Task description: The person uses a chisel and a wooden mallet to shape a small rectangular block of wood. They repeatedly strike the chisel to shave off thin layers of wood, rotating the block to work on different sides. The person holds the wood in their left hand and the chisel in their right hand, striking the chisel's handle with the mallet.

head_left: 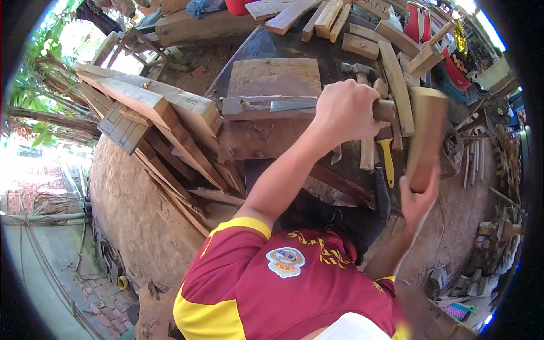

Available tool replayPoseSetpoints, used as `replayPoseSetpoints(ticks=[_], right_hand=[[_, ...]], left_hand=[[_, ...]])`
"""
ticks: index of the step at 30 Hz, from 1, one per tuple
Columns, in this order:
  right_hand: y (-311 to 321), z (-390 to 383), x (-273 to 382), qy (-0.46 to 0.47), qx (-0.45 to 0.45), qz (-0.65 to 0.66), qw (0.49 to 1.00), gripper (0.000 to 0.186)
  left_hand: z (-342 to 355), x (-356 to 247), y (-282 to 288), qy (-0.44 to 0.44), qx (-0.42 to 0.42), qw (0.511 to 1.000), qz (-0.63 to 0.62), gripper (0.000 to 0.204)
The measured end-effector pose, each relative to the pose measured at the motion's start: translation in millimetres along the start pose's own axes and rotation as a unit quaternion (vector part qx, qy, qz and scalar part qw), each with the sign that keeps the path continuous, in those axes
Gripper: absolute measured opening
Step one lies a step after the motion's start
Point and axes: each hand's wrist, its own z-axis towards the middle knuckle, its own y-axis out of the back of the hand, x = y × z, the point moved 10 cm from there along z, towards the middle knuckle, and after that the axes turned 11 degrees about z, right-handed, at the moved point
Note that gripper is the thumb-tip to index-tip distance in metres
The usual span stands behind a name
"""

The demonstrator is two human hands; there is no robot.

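My left hand [348, 110] is closed around the handle of a chisel [292, 106]. Its rounded butt sticks out on the right of my fist, and its metal blade points left. The blade lies over the near edge of a thick wooden block [275, 76]; whether it touches is unclear. A small notch in that edge lies just left of the blade tip. My right hand [419, 195] grips the lower end of a thick wooden block-like mallet [426, 133], raised right of the chisel butt and blurred by motion. A gap separates mallet and butt.
A hammer [358, 70] and a yellow-handled brush [387, 158] lie beside my hands. Several wood pieces [362, 45] cover the far side of the dark work surface. Long planks [164, 110] lean at the left. A red container [416, 22] stands far right.
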Motion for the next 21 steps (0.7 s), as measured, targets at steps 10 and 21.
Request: replayPoseSetpoints(ticks=[10,21], right_hand=[[27,-15,-18,-0.05,-0.19,0.22,0.956,0.071],[49,-39,-67,-0.067,-0.109,0.097,0.987,0.07]], left_hand=[[4,0,18,0.011,-0.023,0.998,-0.05,0.017],[-127,-80,36,-0.278,0.205,0.925,-0.158,0.019]])
